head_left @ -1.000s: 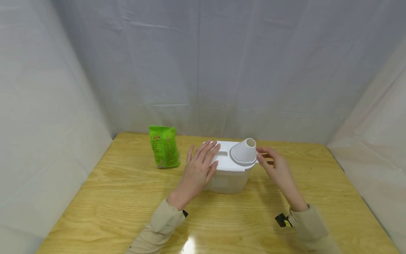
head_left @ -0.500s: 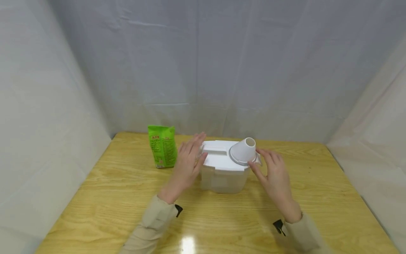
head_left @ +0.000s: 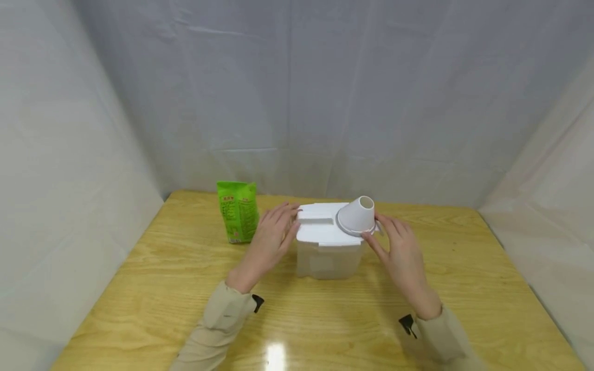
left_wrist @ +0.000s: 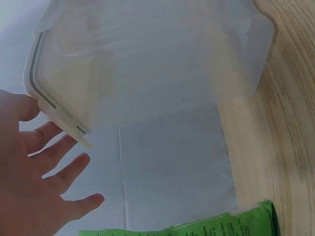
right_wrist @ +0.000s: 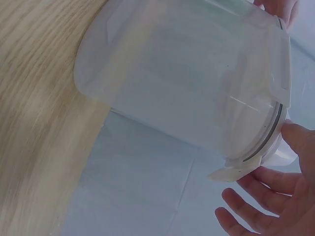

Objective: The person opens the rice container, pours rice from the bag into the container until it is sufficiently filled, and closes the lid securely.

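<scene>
A translucent plastic storage container [head_left: 331, 263] stands upright on the table. Its white lid [head_left: 320, 237] has a recessed handle and carries a white cone-shaped cap [head_left: 356, 216] at the right end. My left hand [head_left: 266, 243] holds the lid's left end, thumb at the near edge and fingers on the far side, the outer ones spread in the left wrist view. At the opposite end, my right hand [head_left: 402, 257] pinches the lid's rim between thumb and index finger, beside a flap latch [right_wrist: 235, 173] that sticks outward; its other fingers hang free.
A green printed bag [head_left: 238, 214] stands upright to the left of the container, close to my left hand. The wooden table [head_left: 162, 288] has pale cloth [head_left: 287, 103] hanging behind it and at both sides.
My left hand has slid left off the lid's top to its left end. My right thumb has come forward onto the lid's near rim. The container and bag stay put.
</scene>
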Demonstrator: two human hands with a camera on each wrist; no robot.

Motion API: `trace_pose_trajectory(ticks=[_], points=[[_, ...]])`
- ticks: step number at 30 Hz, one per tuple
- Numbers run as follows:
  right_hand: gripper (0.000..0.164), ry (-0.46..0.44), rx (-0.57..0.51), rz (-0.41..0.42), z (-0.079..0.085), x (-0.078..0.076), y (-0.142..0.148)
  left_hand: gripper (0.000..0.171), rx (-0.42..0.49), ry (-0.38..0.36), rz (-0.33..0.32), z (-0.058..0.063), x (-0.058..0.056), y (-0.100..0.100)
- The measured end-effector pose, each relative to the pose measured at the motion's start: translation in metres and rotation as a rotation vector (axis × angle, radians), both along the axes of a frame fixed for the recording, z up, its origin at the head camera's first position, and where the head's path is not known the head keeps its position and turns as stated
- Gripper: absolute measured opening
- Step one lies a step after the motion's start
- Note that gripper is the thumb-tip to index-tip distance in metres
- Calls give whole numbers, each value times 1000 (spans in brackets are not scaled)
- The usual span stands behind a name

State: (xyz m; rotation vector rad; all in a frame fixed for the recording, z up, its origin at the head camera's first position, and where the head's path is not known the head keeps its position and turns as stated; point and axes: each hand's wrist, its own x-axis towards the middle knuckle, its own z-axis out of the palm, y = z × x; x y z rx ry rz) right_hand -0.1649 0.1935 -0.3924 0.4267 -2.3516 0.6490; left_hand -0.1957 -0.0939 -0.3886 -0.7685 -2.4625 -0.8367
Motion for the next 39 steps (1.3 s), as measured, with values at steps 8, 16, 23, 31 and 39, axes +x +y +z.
trace_pose_trajectory(ticks=[8,16,23,31,39], points=[[51,-44,13,14,1,-10,0,46,7,-45,1,2,5,-2],[42,-45,5,8,3,-18,2,42,19,18,-31,2,11,-1],[39,-9,17,-14,4,-14,2,27,48,64,-61,2,9,-3],[28,240,132,20,4,4,-5,35,30,39,-89,2,-7,-4],[31,259,135,47,1,9,-17,36,33,-47,-116,-1,-9,-3]])
